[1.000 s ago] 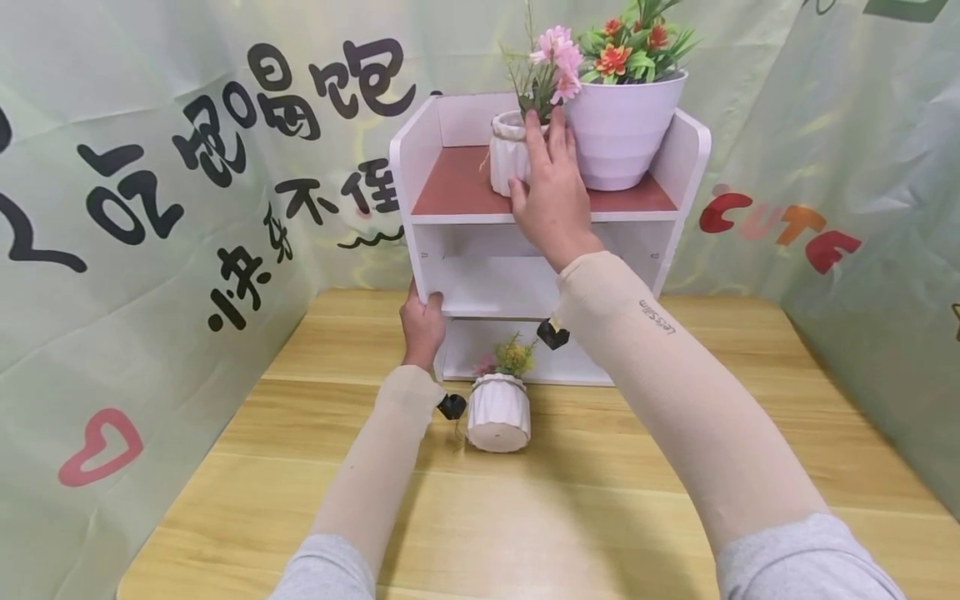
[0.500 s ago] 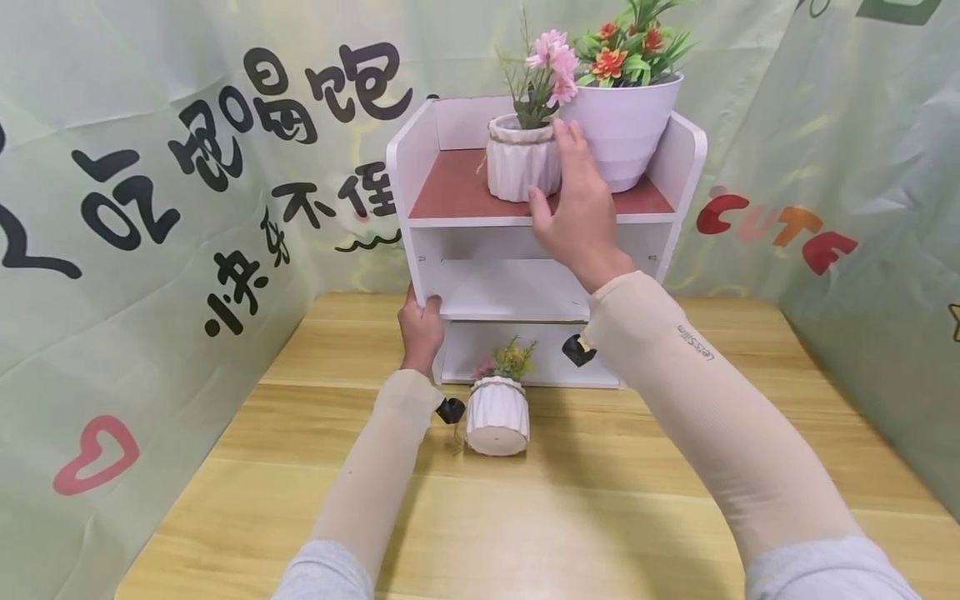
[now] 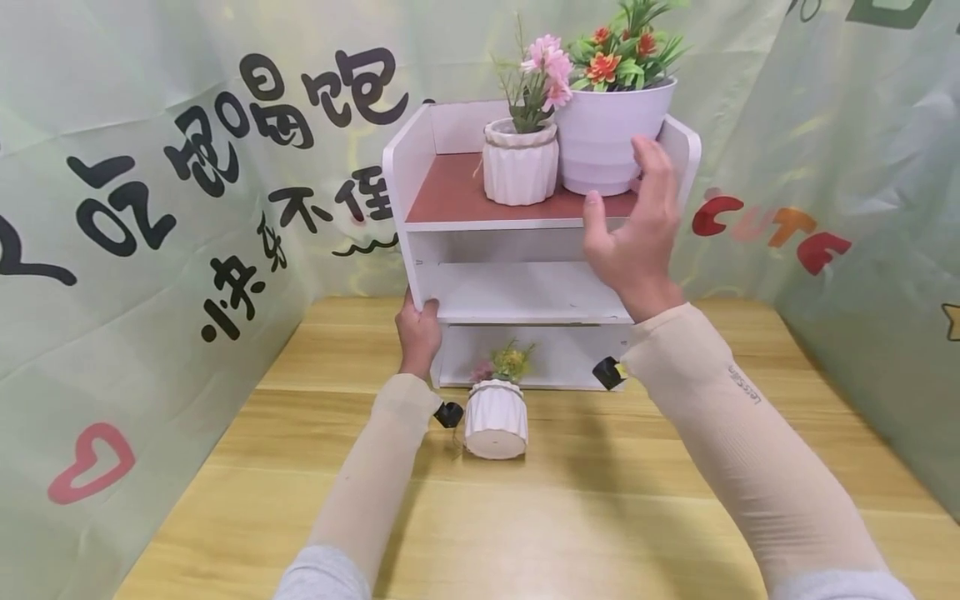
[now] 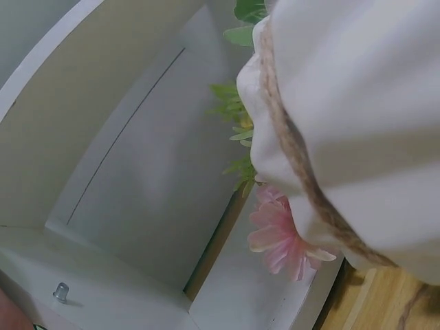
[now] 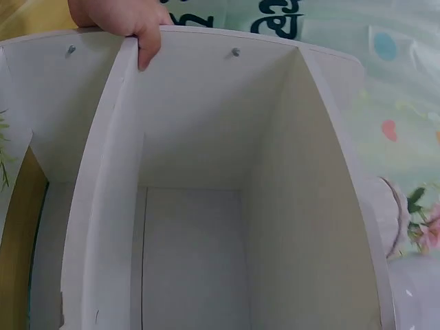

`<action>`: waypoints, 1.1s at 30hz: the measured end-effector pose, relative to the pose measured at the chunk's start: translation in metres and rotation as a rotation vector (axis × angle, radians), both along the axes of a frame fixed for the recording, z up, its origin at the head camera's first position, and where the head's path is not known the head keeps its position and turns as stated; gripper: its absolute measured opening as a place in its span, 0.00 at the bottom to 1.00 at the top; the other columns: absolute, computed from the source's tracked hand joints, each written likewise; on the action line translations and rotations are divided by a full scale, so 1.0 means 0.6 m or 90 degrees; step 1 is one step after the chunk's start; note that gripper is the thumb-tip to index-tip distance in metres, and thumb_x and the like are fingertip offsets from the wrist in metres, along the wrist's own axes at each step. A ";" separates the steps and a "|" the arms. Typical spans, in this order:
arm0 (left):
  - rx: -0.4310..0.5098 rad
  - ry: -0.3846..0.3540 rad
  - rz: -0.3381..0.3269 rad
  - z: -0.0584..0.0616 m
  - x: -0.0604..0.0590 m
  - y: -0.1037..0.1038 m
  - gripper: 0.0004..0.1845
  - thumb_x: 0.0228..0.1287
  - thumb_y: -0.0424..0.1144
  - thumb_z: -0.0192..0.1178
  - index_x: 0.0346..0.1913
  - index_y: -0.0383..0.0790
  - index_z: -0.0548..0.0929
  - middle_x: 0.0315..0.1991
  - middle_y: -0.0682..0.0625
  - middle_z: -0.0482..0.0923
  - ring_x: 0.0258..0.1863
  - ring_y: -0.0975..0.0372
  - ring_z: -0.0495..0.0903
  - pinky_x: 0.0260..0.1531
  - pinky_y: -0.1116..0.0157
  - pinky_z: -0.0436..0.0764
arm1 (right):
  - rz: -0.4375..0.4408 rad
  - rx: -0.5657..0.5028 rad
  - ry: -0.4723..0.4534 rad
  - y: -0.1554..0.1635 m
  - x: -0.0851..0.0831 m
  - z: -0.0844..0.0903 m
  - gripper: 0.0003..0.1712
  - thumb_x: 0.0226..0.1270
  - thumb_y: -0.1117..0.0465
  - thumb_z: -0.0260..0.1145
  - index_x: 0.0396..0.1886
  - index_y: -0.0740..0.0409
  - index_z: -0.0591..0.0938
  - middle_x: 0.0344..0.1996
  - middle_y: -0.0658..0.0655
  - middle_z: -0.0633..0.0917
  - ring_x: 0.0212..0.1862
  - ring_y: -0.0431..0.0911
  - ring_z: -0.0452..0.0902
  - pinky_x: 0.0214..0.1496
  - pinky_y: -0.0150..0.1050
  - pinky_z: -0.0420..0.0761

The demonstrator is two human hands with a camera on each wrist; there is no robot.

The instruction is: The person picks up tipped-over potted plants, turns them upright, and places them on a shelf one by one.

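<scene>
My left hand (image 3: 418, 337) grips the left side of a white shelf unit (image 3: 525, 292). In the right wrist view, that hand's thumb (image 5: 148, 47) hooks over a shelf board's front edge. My right hand (image 3: 641, 229), its fingers loosely bent and thumb apart, is in front of the unit's upper right and holds nothing. On the reddish-brown top stand a small white pot (image 3: 521, 167) of pink flowers and a larger white pot (image 3: 611, 137) of red-orange flowers. A second small white pot (image 3: 497, 421), its base facing me, lies on the table before the bottom shelf.
The wooden table (image 3: 480, 525) stretches around the unit. Behind and beside it hangs a pale green curtain (image 3: 150, 50) with printed lettering. Inside the unit, small metal pegs (image 5: 235, 52) stick out from the side panel.
My right hand has left the small pink-flowered pot and moved right and down, past the larger pot's front. My left hand keeps its grip on the shelf unit.
</scene>
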State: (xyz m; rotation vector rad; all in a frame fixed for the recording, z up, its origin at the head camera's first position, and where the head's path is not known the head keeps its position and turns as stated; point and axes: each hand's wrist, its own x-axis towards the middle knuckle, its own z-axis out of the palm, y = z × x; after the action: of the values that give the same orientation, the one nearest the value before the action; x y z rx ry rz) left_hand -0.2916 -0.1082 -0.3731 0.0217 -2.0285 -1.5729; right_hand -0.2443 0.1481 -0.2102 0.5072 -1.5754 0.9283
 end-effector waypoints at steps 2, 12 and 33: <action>-0.002 0.000 -0.004 0.000 0.001 -0.002 0.24 0.66 0.35 0.49 0.65 0.38 0.72 0.56 0.36 0.78 0.55 0.46 0.78 0.54 0.51 0.75 | -0.003 -0.029 0.011 0.009 0.003 -0.004 0.32 0.56 0.60 0.61 0.61 0.71 0.71 0.60 0.63 0.74 0.64 0.44 0.66 0.59 0.43 0.72; -0.003 0.016 -0.011 0.002 0.001 -0.001 0.24 0.66 0.35 0.49 0.66 0.39 0.72 0.56 0.37 0.78 0.54 0.47 0.78 0.54 0.51 0.76 | -0.048 -0.155 -0.035 0.054 0.004 -0.039 0.34 0.52 0.64 0.62 0.62 0.68 0.69 0.62 0.56 0.72 0.64 0.41 0.64 0.61 0.36 0.65; -0.006 0.015 -0.008 -0.005 -0.001 -0.004 0.24 0.67 0.36 0.49 0.65 0.39 0.72 0.55 0.38 0.79 0.53 0.49 0.79 0.53 0.52 0.76 | -0.059 -0.154 -0.295 0.100 -0.046 -0.147 0.35 0.60 0.60 0.62 0.68 0.57 0.64 0.60 0.57 0.75 0.59 0.45 0.71 0.60 0.41 0.71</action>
State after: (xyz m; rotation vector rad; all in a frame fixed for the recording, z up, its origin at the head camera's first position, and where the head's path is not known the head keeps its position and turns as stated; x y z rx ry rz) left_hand -0.2923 -0.1103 -0.3764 -0.0132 -2.0217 -1.5630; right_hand -0.2717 0.2084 -0.2981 0.0453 -1.8452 1.2039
